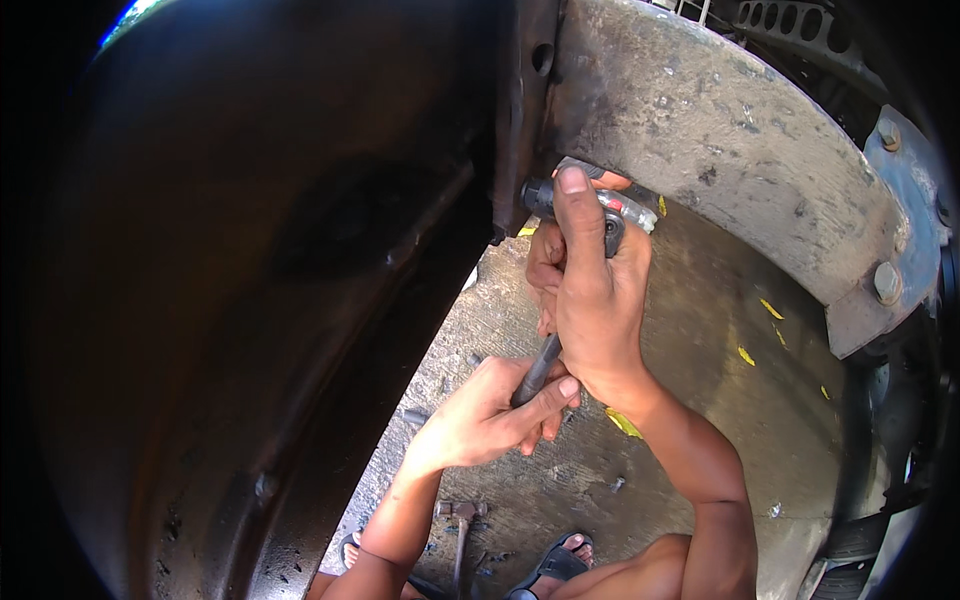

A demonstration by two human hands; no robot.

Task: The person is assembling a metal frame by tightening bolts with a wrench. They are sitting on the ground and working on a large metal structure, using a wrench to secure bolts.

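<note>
Socket wrench [535, 378] is slanting between dark steel panel [300, 330], left, and pitted, curved grey plate [720, 130], far right. Left hand [490, 412] is curling around smooth cylindrical handle [545, 360]; right hand [600, 300] is gripping head, thumb extended. Keeping black socket [538, 198] square, bracing head probably prevents slipping.
</note>
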